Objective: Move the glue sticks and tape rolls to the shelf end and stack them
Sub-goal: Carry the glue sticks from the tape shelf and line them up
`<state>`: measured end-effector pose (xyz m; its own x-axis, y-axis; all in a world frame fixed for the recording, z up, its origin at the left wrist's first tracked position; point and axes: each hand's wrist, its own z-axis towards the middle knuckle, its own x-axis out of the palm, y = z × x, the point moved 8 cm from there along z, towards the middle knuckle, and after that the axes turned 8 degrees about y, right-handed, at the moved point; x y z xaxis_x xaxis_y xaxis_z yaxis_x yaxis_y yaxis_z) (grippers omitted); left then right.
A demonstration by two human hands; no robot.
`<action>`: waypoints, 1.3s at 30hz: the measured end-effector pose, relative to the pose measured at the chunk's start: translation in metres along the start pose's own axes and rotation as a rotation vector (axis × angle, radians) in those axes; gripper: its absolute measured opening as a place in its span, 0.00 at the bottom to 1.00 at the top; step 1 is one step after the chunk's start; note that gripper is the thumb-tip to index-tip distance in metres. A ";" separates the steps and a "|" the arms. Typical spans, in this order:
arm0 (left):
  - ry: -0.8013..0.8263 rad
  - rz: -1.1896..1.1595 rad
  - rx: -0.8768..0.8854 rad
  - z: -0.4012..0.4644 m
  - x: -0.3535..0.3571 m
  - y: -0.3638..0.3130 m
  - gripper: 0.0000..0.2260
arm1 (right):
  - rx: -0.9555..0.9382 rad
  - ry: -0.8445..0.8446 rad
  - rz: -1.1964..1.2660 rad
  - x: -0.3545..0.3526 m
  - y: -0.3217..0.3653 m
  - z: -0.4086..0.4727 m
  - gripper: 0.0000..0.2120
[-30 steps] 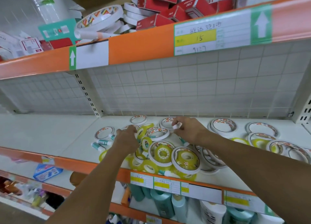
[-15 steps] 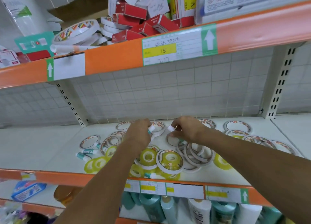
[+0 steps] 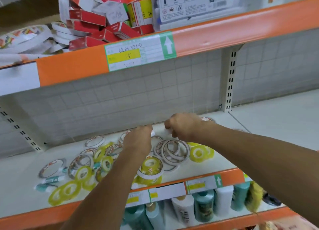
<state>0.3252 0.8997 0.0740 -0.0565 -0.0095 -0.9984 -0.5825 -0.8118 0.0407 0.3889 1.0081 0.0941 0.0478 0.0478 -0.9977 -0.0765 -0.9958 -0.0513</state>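
Shelf (image 3: pixel 181 173) — tape rolls (image 3: pixel 174 150) scattered. A white glue stick (image 3: pixel 168 131) is gripped by the right hand (image 3: pixel 185 127) — left hand (image 3: pixel 138 139) curled, grip cannot be told.

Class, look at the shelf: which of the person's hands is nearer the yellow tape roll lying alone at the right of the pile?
Right hand: just above-left of the yellow tape roll. Left hand is farther left.

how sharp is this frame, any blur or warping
Head view: motion blur smears the whole frame, worst at the left hand and right hand, so what they hold is unclear; the price label is barely legible; wide-angle distortion tilts and bows the orange shelf edge; lighting is flat, no strong glare.
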 end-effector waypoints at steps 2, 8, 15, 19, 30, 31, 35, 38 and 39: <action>-0.012 -0.012 0.069 0.002 0.000 -0.014 0.18 | 0.037 0.002 0.009 0.005 -0.010 -0.012 0.13; -0.052 -0.015 0.264 0.000 -0.004 -0.064 0.23 | 0.143 -0.029 -0.015 0.023 -0.041 -0.049 0.14; -0.047 -0.023 0.441 -0.011 -0.005 -0.126 0.22 | 0.240 -0.016 -0.085 0.043 -0.071 -0.096 0.15; -0.028 0.006 0.509 -0.015 0.000 -0.163 0.22 | 0.319 -0.003 -0.070 0.053 -0.099 -0.119 0.13; -0.042 -0.068 0.711 -0.021 -0.006 -0.298 0.15 | 0.488 -0.036 0.074 0.057 -0.204 -0.203 0.14; -0.041 -0.070 0.724 -0.022 -0.006 -0.312 0.15 | 0.504 -0.030 0.083 0.058 -0.215 -0.212 0.14; -0.042 -0.075 0.758 -0.026 -0.007 -0.369 0.16 | 0.554 -0.024 0.106 0.061 -0.260 -0.250 0.13; -0.054 -0.070 0.784 -0.032 -0.008 -0.410 0.15 | 0.583 -0.033 0.107 0.061 -0.291 -0.276 0.14; -0.056 -0.072 0.794 -0.034 -0.009 -0.423 0.14 | 0.591 -0.034 0.110 0.061 -0.300 -0.284 0.14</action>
<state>0.5994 1.2235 0.0639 -0.0247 0.0732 -0.9970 -0.9884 -0.1510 0.0134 0.6977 1.2876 0.0610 -0.0229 -0.0413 -0.9989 -0.6200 -0.7832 0.0466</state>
